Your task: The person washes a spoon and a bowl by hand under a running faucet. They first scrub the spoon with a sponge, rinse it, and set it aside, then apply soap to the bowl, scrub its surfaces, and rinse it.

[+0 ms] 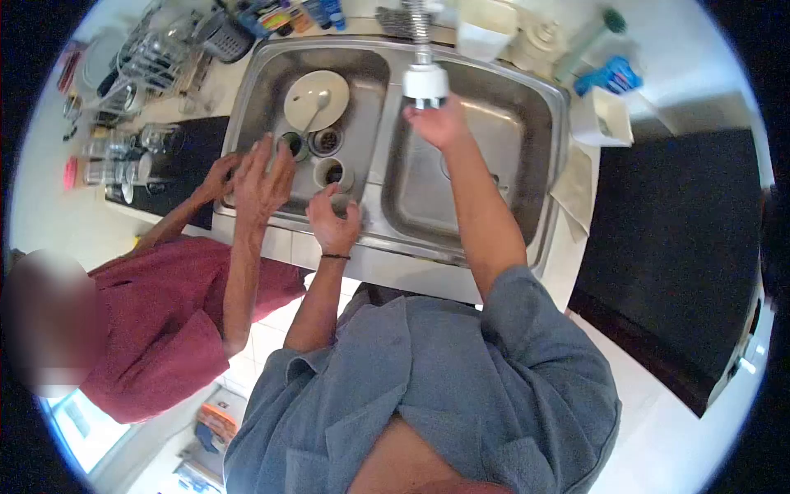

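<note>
My left hand (333,224) is at the front of the left sink basin (366,123), its fingers curved at a cup (333,174) with something dark inside. Near that cup are a glass (294,146), a small round container (326,142), and a white plate (309,92) with a spoon (317,107) on it. My right hand (440,121) is raised over the divider side of the right basin (502,132), fingers at the white faucet head (425,82) on its flexible metal hose. Whether the fingers close on it is hard to tell.
A person in a red shirt (173,321) stands at the left, both hands over the left basin's edge. Dish rack (156,62), glasses (123,171) and black mat (202,156) lie left. White container (485,29), blue packet (609,76), cloth (573,189) and black surface (666,247) are right.
</note>
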Demonstrator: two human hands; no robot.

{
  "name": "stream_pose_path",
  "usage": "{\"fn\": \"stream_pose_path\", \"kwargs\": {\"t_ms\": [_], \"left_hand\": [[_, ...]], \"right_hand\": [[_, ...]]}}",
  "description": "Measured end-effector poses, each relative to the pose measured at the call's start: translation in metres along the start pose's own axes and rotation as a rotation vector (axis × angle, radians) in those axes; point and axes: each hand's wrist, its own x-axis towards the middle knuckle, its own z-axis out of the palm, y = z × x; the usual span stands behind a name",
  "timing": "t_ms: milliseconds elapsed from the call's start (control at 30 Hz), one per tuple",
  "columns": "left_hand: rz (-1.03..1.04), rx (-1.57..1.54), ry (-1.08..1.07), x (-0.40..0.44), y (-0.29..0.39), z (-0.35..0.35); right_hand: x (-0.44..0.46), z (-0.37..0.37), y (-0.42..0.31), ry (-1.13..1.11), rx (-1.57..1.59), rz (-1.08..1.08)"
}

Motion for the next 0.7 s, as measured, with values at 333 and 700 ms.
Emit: {"fn": "stream_pose_path", "kwargs": {"t_ms": [333, 700], "left_hand": [[-0.306, -0.49, -0.411, -0.035, 0.119, 0.09], [-0.364, -0.528, -0.422, -0.074, 0.131, 0.107]], "right_hand": [[-0.103, -0.157, -0.015, 0.287, -2.353, 0.022], [-0.262, -0.064, -0.109, -0.055, -1.555, -0.073]]}}
